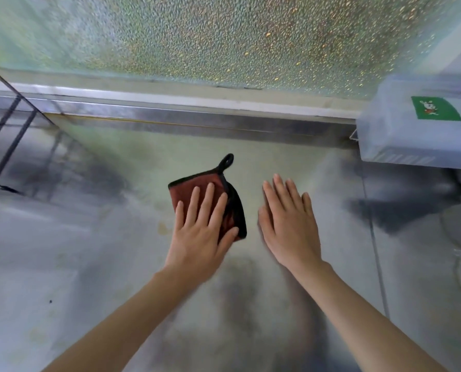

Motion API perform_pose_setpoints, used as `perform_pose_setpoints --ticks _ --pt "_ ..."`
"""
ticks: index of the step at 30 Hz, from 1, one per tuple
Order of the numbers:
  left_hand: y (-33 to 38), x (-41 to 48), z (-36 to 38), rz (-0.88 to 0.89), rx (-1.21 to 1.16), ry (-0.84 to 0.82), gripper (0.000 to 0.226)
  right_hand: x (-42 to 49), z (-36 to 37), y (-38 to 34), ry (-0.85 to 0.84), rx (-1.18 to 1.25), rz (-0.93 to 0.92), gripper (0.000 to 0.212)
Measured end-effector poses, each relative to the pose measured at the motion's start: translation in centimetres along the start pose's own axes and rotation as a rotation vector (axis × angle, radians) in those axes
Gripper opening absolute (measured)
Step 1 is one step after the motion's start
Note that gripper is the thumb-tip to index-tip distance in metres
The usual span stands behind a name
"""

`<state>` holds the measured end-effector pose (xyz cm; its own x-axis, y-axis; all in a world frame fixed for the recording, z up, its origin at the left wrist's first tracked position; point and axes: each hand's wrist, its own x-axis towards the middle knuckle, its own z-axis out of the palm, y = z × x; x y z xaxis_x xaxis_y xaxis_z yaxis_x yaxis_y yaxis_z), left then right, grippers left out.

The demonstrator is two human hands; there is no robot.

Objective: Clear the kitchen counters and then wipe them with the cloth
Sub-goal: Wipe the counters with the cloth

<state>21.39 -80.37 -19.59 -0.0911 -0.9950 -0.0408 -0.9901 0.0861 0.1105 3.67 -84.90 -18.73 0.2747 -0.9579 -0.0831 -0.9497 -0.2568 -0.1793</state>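
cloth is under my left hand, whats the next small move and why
Probably slide the left hand, pressing flat on the cloth, leftward across the counter: a yellowish stain sits just beside it, apparently unwiped.

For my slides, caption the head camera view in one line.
Left hand presses a red cloth on the steel counter; right hand open beside it, apart.
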Motion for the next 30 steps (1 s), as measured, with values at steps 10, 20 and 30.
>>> perform_pose_setpoints --ticks 10,20,30 --pt "-2.3 7.3 -1.2 -0.294 -0.137 -0.024 0.064 0.1 0.4 0.0 -0.003 -0.03 0.014 0.057" --pt "4.6 -6.6 0.4 0.199 -0.046 -0.005 0.059 0.0 0.2 0.2 0.037 0.034 -0.016 0.056" --pt "2.1 -4.7 0.3 -0.04 -0.005 0.026 0.062 -2.3 -0.4 -1.0 -0.006 0.063 0.029 0.053"
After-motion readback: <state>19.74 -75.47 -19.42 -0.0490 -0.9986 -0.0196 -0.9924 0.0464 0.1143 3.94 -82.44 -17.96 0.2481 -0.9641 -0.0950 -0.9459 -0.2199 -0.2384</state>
